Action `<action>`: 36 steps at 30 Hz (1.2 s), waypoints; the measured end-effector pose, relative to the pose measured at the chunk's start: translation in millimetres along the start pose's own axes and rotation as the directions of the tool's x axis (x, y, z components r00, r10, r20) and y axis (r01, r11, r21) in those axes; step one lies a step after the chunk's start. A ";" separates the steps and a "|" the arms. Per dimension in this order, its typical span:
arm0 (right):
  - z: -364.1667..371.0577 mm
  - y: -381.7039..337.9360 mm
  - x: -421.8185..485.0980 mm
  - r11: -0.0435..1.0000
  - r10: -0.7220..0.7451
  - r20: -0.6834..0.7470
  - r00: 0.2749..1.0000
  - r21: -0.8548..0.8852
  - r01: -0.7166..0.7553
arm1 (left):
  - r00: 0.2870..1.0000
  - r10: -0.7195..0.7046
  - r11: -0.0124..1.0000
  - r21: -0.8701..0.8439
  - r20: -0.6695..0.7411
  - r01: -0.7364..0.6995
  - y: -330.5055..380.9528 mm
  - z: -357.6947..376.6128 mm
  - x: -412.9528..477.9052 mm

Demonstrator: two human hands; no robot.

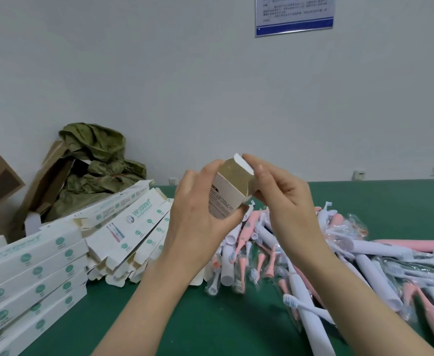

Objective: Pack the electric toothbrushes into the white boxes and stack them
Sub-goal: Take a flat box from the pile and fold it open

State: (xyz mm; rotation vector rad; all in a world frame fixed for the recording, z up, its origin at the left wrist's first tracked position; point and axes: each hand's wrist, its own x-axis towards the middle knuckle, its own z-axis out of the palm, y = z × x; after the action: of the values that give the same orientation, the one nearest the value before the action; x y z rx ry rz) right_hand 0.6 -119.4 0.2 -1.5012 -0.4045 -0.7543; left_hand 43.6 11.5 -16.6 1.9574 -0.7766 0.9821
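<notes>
White box (226, 191), both hands gripping

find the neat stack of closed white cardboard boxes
In the head view, the stack of closed white cardboard boxes sits at the lower left on the green table, just left of the loose pile of open boxes.

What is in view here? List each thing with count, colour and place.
held box: one, white, between both hands.
closed boxes: several, white and green, stacked at left.
open boxes: many, white, heaped left of centre.
toothbrushes: many, white and pink, piled at right.
table: one, green, underneath.
bag: one, olive, back left.
notice: one, blue and white, on wall.
left hand: one, grips held box.
right hand: one, holds its flap.
</notes>
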 end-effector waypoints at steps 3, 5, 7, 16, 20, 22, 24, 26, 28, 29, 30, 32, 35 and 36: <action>-0.4 4.0 -0.2 0.999 0.021 -0.053 0.998 0.035 -0.019 | 1.000 0.000 0.999 -0.040 0.015 0.001 0.8 1.0 -6.2; -2.5 6.6 1.1 0.991 0.088 -0.028 0.996 0.107 -0.085 | 0.999 -0.031 0.998 -0.062 0.017 0.032 0.2 0.7 -10.0; -4.8 8.6 3.6 0.979 0.136 0.046 0.990 0.145 -0.141 | 0.998 -0.056 0.995 -0.087 0.015 0.057 -2.4 -0.2 -13.7; 1.9 12.0 -0.2 0.983 0.140 0.088 0.986 0.106 -0.150 | 0.991 -0.131 0.982 -0.134 0.042 0.135 -6.2 -1.5 -26.3; 15.8 8.1 -10.0 0.994 0.016 0.029 0.999 -0.106 -0.013 | 0.970 -0.234 0.957 -0.191 -0.063 0.219 -4.5 1.5 -28.7; 20.6 8.4 -14.7 0.976 -0.039 -0.017 0.999 -0.217 0.035 | 0.967 -0.235 0.959 -0.188 -0.094 0.214 -3.7 2.1 -29.8; 23.9 8.3 -18.0 0.957 -0.086 -0.026 0.996 -0.281 0.075 | 0.965 -0.237 0.958 -0.192 -0.112 0.213 -3.1 2.1 -30.2; 25.3 10.1 -19.9 0.938 -0.132 -0.014 0.991 -0.325 0.120 | 0.963 -0.240 0.958 -0.191 -0.119 0.215 -2.1 2.0 -30.7; 25.7 12.9 -20.6 0.929 -0.161 -0.010 0.987 -0.338 0.148 | 0.964 -0.235 0.959 -0.189 -0.125 0.210 -0.8 1.4 -30.7; 26.5 14.1 -21.6 0.918 -0.189 0.004 0.982 -0.355 0.178 | 0.963 -0.237 0.958 -0.198 -0.128 0.209 -0.4 0.6 -30.3; 28.7 14.9 -23.4 0.890 -0.235 0.033 0.972 -0.395 0.228 | 0.960 -0.243 0.954 -0.215 -0.136 0.211 0.2 -0.5 -29.9; 35.5 16.0 -28.3 0.793 -0.316 0.135 0.939 -0.506 0.340 | 0.950 -0.267 0.942 -0.253 -0.164 0.221 -0.2 -3.7 -29.4; 39.9 16.5 -31.6 0.761 -0.300 0.266 0.916 -0.512 0.398 | 0.938 -0.295 0.925 -0.298 -0.180 0.234 -2.2 -9.2 -29.0; 39.1 14.1 -30.9 0.814 -0.259 0.284 0.923 -0.451 0.367 | 0.940 -0.288 0.926 -0.303 -0.183 0.224 -1.9 -11.3 -28.4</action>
State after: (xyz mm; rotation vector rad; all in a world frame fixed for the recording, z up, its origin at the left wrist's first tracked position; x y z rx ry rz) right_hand -4.0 -76.5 -28.5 -2.0442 -0.6686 -1.0200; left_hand 26.6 26.8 -37.0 1.6223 -0.4838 0.8640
